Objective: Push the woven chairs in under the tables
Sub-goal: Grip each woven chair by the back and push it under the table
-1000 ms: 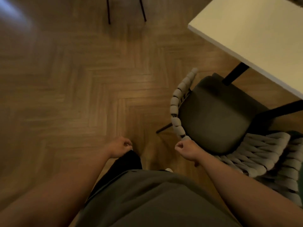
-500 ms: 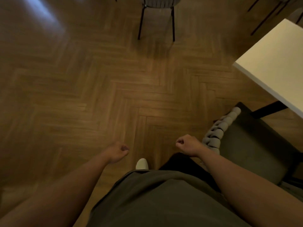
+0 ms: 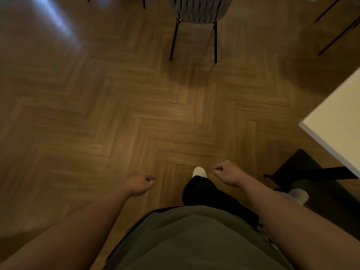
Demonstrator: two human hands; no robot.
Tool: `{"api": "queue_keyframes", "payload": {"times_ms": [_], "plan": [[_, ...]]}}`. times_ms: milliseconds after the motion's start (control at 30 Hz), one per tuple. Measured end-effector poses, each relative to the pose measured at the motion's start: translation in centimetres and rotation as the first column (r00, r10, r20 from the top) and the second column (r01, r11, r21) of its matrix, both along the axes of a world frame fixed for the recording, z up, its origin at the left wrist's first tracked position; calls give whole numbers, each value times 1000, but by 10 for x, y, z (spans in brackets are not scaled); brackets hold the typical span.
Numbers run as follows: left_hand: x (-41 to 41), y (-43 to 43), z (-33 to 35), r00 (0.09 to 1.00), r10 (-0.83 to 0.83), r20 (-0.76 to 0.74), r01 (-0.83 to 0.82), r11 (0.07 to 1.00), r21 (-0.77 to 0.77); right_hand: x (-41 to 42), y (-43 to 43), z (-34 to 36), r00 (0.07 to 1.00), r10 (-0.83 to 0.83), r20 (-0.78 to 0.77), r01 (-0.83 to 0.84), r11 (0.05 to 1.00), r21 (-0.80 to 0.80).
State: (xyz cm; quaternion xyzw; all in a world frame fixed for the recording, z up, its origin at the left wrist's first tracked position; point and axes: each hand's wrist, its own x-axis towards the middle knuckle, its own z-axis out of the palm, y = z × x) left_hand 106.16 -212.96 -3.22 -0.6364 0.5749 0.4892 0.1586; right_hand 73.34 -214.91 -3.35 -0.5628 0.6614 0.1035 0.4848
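Fingers (image 3: pixel 150 179) of left hand (image 3: pixel 139 184) and right hand (image 3: pixel 228 172) curl shut, holding nothing. Best to meet the grey woven black-legged chair (image 3: pixel 196 10), top centre, squarely with both palms.

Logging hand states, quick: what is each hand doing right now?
Left hand: closed in a fist, holding nothing.
Right hand: closed in a fist, holding nothing.

Left hand (image 3: pixel 140 183) and right hand (image 3: pixel 227 172): both curled into fists, holding nothing, over the brown herringbone wood floor (image 3: pixel 116 123). Grey woven chair on thin black legs (image 3: pixel 196 10) at top edge, well apart from both hands. White tabletop corner (image 3: pixel 335 129) at right, with a dark chair seat (image 3: pixel 297 162) against its near edge.
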Motion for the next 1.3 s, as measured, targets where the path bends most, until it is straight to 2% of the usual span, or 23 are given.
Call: {"api": "queue_keyframes", "payload": {"times_ms": [300, 500, 733, 933, 1067, 1300], "plan": [[-42, -179, 30, 1000, 19, -11, -19, 999, -40, -33, -189, 19, 998, 60, -7, -60, 998, 11], [-26, -297, 21, 999, 16, -28, -18, 998, -66, -26, -298, 9, 998, 57, -12, -57, 998, 12], [12, -460, 8, 999, -35, -25, 34, 998, -54, 1, -431, -5, 998, -40, -42, 41, 999, 27], [34, -597, 14, 995, -99, -20, 98, 994, -43, 28, -545, 5, 993, -117, 12, 117, 993, 10], [24, -673, 16, 994, -105, -36, 102, 993, -64, 18, -617, 10, 989, -151, 11, 151, 988, -29], [-23, -796, 4, 994, -99, -38, 97, 994, -42, -30, -742, 1, 986, -167, 3, 167, 986, 12]]}}
